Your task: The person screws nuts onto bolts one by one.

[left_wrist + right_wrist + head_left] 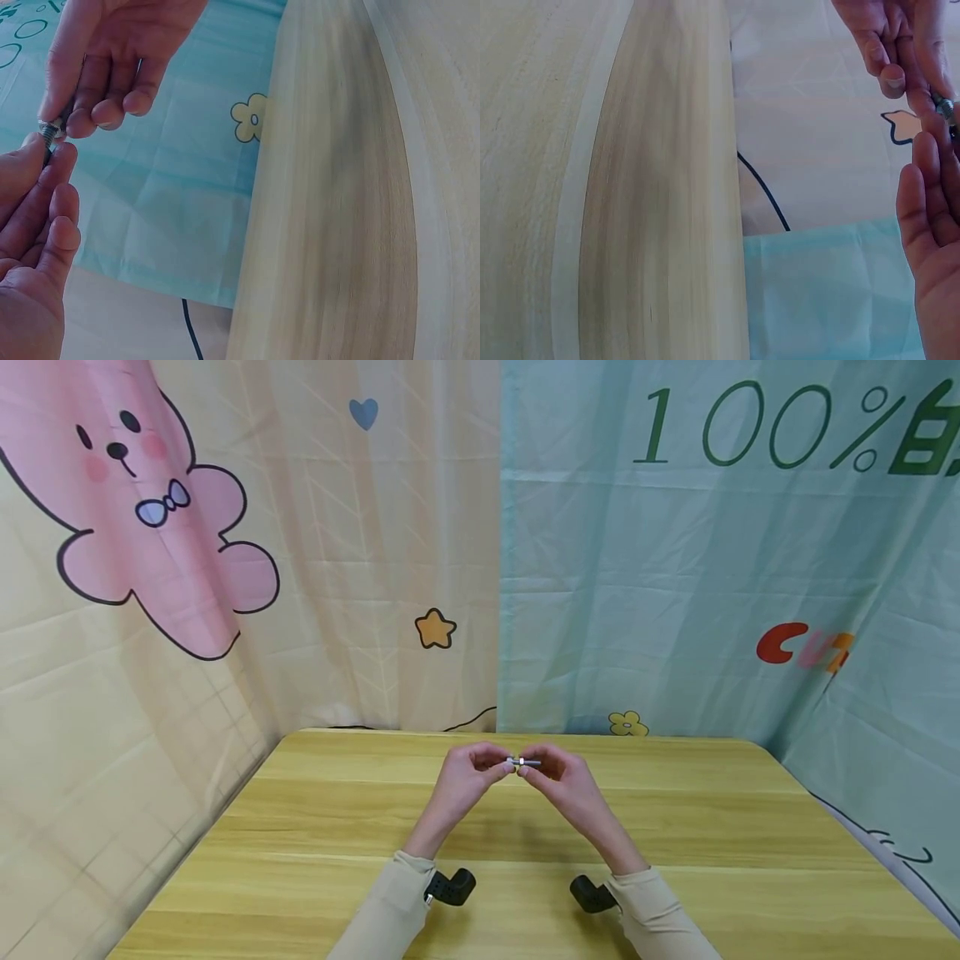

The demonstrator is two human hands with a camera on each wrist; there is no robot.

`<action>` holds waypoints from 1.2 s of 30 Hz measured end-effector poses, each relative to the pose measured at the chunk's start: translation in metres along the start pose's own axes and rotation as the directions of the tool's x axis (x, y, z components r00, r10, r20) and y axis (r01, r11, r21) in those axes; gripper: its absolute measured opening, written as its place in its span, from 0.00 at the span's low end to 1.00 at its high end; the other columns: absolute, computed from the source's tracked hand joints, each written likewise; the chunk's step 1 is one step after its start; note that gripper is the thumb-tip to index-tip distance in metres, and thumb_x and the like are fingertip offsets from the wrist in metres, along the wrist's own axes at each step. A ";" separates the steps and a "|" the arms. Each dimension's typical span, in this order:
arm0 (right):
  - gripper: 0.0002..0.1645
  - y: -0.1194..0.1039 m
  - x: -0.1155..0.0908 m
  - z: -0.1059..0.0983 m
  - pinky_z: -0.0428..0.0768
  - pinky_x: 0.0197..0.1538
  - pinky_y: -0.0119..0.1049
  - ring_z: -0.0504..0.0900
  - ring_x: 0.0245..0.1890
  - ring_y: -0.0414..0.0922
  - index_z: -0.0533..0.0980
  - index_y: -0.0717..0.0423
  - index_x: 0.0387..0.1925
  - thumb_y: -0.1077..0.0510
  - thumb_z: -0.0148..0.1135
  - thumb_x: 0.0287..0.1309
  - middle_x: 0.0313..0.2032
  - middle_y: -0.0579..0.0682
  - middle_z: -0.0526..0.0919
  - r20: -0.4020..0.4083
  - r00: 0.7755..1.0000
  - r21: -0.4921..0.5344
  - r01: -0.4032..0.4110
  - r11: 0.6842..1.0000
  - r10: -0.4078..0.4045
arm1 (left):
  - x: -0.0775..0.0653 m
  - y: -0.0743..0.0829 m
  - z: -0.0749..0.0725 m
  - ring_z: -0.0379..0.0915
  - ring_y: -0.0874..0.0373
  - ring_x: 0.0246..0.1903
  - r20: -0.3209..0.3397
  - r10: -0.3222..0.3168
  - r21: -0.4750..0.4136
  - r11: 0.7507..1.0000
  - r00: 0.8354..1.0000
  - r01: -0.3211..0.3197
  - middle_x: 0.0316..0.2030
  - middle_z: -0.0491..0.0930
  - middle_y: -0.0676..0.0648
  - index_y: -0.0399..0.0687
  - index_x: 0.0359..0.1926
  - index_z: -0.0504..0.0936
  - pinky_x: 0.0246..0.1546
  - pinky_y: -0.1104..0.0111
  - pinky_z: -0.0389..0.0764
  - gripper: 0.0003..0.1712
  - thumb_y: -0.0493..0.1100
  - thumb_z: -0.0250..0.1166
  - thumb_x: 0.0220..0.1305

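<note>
A small metal bolt [533, 763] with a nut [521, 762] around its shaft is held level between my two hands, above the far part of the table. My left hand [467, 781] pinches the bolt's left end between thumb and fingers. From the other side, my right hand [567, 783] pinches at the nut with thumb and index finger. In the left wrist view, the threaded shaft [49, 133] shows between the two sets of fingertips. Fingers cover much of the bolt [937, 96] in the right wrist view.
The wooden table [315, 852] spreads beneath both hands. Printed curtains [390, 527] hang behind its far edge and along the sides. A black wrist device [452, 887] sits at the left sleeve, and another [592, 895] at the right. A dark cord [192, 330] shows beyond the table edge.
</note>
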State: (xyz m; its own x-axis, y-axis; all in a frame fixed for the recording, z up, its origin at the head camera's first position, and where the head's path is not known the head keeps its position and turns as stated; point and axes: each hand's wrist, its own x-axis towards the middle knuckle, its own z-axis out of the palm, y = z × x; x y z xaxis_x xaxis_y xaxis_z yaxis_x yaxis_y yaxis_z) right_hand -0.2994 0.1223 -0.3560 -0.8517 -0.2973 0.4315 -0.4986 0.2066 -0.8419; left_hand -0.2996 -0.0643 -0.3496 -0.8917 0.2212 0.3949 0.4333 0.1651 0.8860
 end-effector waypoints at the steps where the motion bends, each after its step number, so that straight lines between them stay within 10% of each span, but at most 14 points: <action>1: 0.10 0.000 0.000 0.000 0.80 0.46 0.36 0.82 0.44 0.54 0.78 0.66 0.46 0.65 0.63 0.64 0.42 0.59 0.83 0.002 1.000 0.004 -0.015 1.000 0.015 | 0.000 0.000 0.000 0.81 0.41 0.39 -0.002 0.002 0.004 1.000 1.000 -0.002 0.35 0.85 0.40 0.33 0.40 0.85 0.38 0.65 0.79 0.06 0.32 0.67 0.63; 10: 0.12 -0.003 0.001 0.002 0.80 0.45 0.43 0.82 0.39 0.52 0.81 0.63 0.44 0.58 0.58 0.70 0.37 0.56 0.84 -0.036 0.995 -0.066 -0.100 0.993 0.098 | 0.000 0.001 0.002 0.82 0.46 0.36 -0.005 -0.005 0.026 1.000 1.000 0.005 0.35 0.85 0.41 0.34 0.40 0.86 0.36 0.66 0.79 0.06 0.33 0.67 0.63; 24: 0.12 0.000 0.000 0.001 0.79 0.49 0.40 0.81 0.47 0.53 0.77 0.66 0.48 0.67 0.63 0.63 0.45 0.56 0.82 -0.010 1.000 -0.063 0.025 0.998 -0.026 | 0.000 0.001 0.002 0.81 0.49 0.35 -0.018 0.004 0.014 1.000 1.000 -0.004 0.34 0.85 0.41 0.33 0.39 0.85 0.37 0.65 0.80 0.06 0.32 0.68 0.62; 36: 0.10 0.037 0.008 0.001 0.80 0.42 0.40 0.81 0.38 0.53 0.82 0.56 0.40 0.54 0.62 0.67 0.34 0.51 0.83 -0.042 0.998 -0.050 -0.054 0.997 0.052 | 0.007 -0.018 0.004 0.81 0.52 0.34 -0.008 0.008 0.028 1.000 1.000 -0.008 0.34 0.86 0.42 0.35 0.39 0.86 0.36 0.64 0.79 0.05 0.33 0.68 0.62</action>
State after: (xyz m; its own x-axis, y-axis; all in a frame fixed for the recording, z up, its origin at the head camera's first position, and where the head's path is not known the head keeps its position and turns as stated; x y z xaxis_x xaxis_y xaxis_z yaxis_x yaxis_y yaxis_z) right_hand -0.3244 0.1268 -0.3841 -0.8825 -0.2466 0.4004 -0.4593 0.2692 -0.8465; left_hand -0.3132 -0.0616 -0.3634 -0.8893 0.2149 0.4036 0.4435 0.1900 0.8759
